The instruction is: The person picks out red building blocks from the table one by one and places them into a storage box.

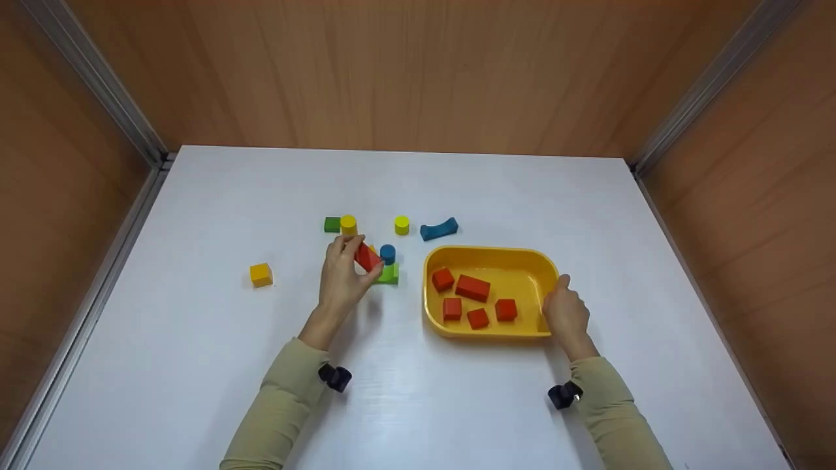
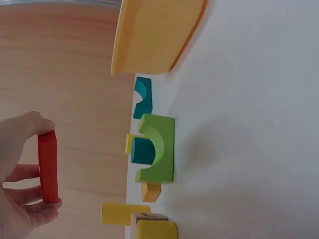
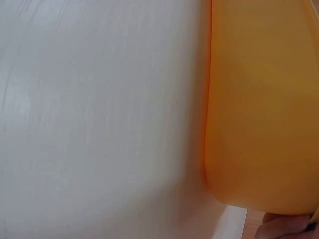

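Observation:
My left hand (image 1: 341, 273) pinches a red block (image 1: 367, 258) between thumb and fingers, raised above the table. In the left wrist view the red block (image 2: 48, 169) is seen narrow side on. Below and beyond that hand are a light green arch block (image 1: 390, 274), a blue cylinder (image 1: 388, 253) and a yellow cylinder (image 1: 348, 225). My right hand (image 1: 567, 314) grips the right rim of a yellow plastic tub (image 1: 496, 335). Several red blocks (image 1: 473, 288) lie inside the tub. In the right wrist view, only some fingers (image 3: 284, 226) show at the rim.
A yellow cube (image 1: 261, 275) lies apart on the left. Farther back are a dark green block (image 1: 332, 224), a short yellow cylinder (image 1: 401, 225) and a blue arched block (image 1: 439, 229). Wooden panels (image 1: 418, 72) enclose the white table (image 1: 418, 405) at the back and sides.

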`<action>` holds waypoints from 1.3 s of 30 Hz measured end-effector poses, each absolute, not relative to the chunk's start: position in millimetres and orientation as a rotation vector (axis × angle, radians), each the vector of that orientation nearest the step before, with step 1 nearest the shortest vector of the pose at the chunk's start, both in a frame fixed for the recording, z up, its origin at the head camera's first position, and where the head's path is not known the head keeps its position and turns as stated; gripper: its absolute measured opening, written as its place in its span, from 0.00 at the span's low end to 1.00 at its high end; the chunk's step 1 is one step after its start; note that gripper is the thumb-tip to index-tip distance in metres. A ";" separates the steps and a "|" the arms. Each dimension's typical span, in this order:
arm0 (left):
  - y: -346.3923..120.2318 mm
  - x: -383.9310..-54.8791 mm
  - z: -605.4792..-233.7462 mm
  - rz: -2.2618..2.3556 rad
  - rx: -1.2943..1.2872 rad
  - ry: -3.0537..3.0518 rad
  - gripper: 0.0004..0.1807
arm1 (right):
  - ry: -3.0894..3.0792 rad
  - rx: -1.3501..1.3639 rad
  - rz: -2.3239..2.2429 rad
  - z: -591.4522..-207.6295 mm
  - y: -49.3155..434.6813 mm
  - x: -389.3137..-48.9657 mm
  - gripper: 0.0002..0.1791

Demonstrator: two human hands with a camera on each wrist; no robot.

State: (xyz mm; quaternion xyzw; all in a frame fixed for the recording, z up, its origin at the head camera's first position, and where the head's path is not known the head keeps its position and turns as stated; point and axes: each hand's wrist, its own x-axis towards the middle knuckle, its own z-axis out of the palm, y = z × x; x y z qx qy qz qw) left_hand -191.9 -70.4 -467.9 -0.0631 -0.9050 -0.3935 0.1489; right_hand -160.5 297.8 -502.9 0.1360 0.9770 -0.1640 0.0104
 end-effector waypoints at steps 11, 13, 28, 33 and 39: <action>-31.4 -176.3 -459.1 -1.184 -0.207 -2.638 0.29 | 3.047 0.433 -0.506 -502.6 298.4 -161.0 0.14; -23.3 -174.2 -457.2 -1.206 -0.222 -2.654 0.30 | 3.027 0.444 -0.505 -502.0 298.4 -161.6 0.17; 25.5 -172.7 -447.2 -1.223 -0.441 -2.693 0.30 | 3.037 0.435 -0.546 -503.4 298.5 -160.9 0.18; 40.5 -173.9 -447.4 -1.228 -0.499 -2.715 0.30 | 3.075 0.407 -0.539 -504.2 298.6 -159.4 0.18; 58.3 -175.4 -449.2 -1.205 -0.545 -2.763 0.30 | 3.033 0.437 -0.548 -503.8 297.8 -160.1 0.18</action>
